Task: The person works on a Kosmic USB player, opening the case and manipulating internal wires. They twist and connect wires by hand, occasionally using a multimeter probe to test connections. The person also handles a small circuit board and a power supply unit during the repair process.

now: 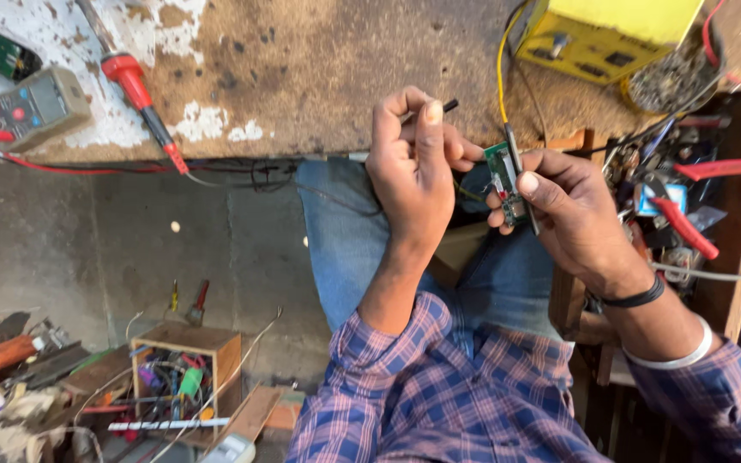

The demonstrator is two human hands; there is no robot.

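Observation:
My right hand (572, 214) holds a small green circuit board (503, 182) upright between thumb and fingers, together with a thin dark probe on a yellow wire (501, 64). Close to its left, my left hand (413, 167) is closed around a thin black wire or tool whose tip (449, 105) sticks out past the fingers, near the board's top. Both hands hover over my lap in blue jeans (345, 240), just below the edge of a worn wooden workbench (302, 77).
A yellow box device (602, 34) sits on the bench at top right. A grey multimeter (34, 107) and red-handled screwdriver (135, 86) lie at the left. Red-handled pliers (688, 227) and cluttered tools fill an open drawer at right. A wooden box of parts (186, 369) stands on the floor.

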